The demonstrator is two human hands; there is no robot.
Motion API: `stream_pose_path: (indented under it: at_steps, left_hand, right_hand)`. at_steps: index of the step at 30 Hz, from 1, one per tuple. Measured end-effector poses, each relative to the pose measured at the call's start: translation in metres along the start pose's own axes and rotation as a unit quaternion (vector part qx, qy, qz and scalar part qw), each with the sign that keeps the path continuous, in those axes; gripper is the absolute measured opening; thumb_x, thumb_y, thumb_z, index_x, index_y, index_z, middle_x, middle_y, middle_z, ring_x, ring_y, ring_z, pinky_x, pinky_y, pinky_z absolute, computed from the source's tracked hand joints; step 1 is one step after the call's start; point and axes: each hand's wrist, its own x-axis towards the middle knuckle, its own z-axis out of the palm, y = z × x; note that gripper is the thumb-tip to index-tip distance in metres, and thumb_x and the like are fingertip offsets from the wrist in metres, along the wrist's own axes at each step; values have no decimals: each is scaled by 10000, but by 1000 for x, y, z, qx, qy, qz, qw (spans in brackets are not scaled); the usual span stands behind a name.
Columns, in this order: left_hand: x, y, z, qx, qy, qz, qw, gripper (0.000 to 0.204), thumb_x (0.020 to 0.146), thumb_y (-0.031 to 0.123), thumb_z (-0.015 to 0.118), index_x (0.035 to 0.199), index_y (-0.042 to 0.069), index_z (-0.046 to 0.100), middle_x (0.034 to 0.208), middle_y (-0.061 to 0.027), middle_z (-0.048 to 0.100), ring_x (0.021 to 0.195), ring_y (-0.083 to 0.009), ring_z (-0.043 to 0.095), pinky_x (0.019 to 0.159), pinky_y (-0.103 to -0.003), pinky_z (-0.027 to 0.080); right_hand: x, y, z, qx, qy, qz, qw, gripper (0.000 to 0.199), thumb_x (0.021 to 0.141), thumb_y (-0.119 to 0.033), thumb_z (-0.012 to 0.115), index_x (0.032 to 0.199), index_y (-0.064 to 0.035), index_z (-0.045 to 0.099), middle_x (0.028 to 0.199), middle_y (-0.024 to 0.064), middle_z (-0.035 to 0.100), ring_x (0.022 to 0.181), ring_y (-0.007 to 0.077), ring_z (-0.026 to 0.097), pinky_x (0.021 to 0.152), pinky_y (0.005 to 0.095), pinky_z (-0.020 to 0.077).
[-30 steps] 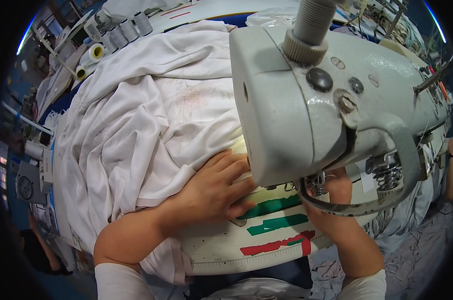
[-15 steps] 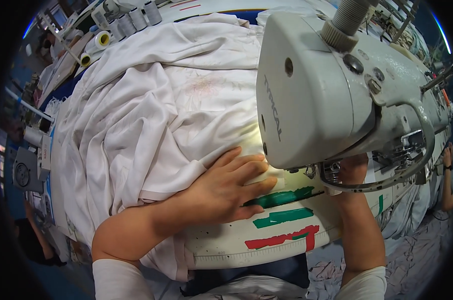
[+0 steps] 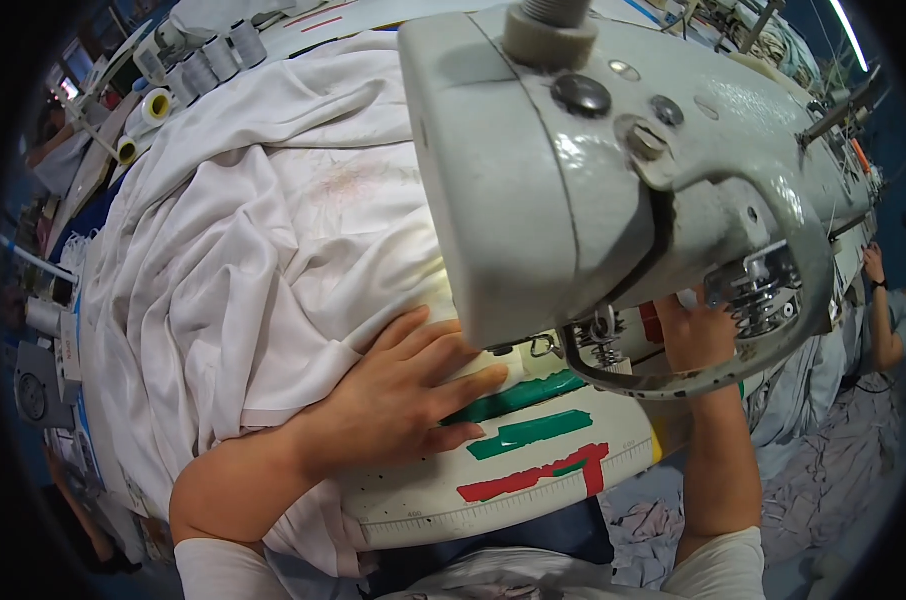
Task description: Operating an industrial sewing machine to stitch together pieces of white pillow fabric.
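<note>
My left hand point(image 3: 403, 390) lies flat, fingers spread, on white cloth point(image 3: 263, 260) piled on the sewing table, its fingertips near the needle area under the grey sewing machine head point(image 3: 593, 170). Behind the machine's curved guard, my right hand point(image 3: 695, 335) is partly hidden; whether it grips anything cannot be told. Green and red tape strips point(image 3: 533, 440) mark the white table edge just right of the left hand.
Thread spools point(image 3: 208, 55) and yellow-cored rolls point(image 3: 153, 105) stand at the far left back. Another person's arm point(image 3: 883, 310) shows at the right edge. Cloth scraps point(image 3: 823, 480) lie on the floor at lower right.
The view has moved closer to the machine head, which now fills more of the picture. My left hand stays flat on the cloth; the right hand stays behind the guard.
</note>
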Motion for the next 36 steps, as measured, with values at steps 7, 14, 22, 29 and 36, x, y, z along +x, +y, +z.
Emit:
stream_pose_path:
  at_steps: [7, 14, 22, 29, 36]
  left_hand:
    - [1, -1, 1, 5, 1, 0, 1000, 496, 800, 343, 697, 1235, 142, 568, 1211, -141, 510, 1137, -325, 492, 1041, -492, 334]
    - [-5, -1, 1, -8, -28, -28, 999, 494, 809, 322, 694, 1247, 133, 565, 1240, -137, 519, 1183, -316, 490, 1044, -484, 344]
    - [-8, 20, -4, -285, 1, 58, 957, 407, 851, 152, 684, 1215, 76, 519, 1069, -68, 624, 1044, -241, 620, 1011, -446, 410]
    - [-2, 18, -32, -173, 25, -52, 983, 333, 822, 56, 649, 1134, 33, 538, 845, -86, 608, 709, -245, 637, 649, -352, 524]
    - [8, -8, -6, 28, 40, -81, 996, 252, 765, 49, 573, 1016, 38, 597, 780, -58, 525, 681, -216, 589, 575, -327, 493]
  right_hand:
    - [37, 25, 31, -186, -36, -49, 981, 107, 785, -88, 633, 879, -40, 652, 828, 161, 650, 748, 377, 627, 683, 455, 504]
    - [17, -13, 16, -81, 5, -130, 988, 56, 798, -78, 602, 813, -58, 652, 772, 136, 640, 698, 344, 616, 622, 462, 478]
    - [-24, -111, -46, 389, -213, -44, 895, 53, 730, -4, 683, 771, -12, 651, 719, 66, 626, 571, 188, 550, 505, 266, 400]
    - [-35, -66, -19, 394, -162, 341, 838, 39, 762, -5, 637, 779, 25, 655, 765, 108, 656, 629, 191, 600, 567, 231, 427]
    - [-20, -41, 2, 79, -283, 153, 944, 370, 791, -77, 663, 1147, 3, 602, 998, 161, 669, 895, 271, 664, 784, 349, 528]
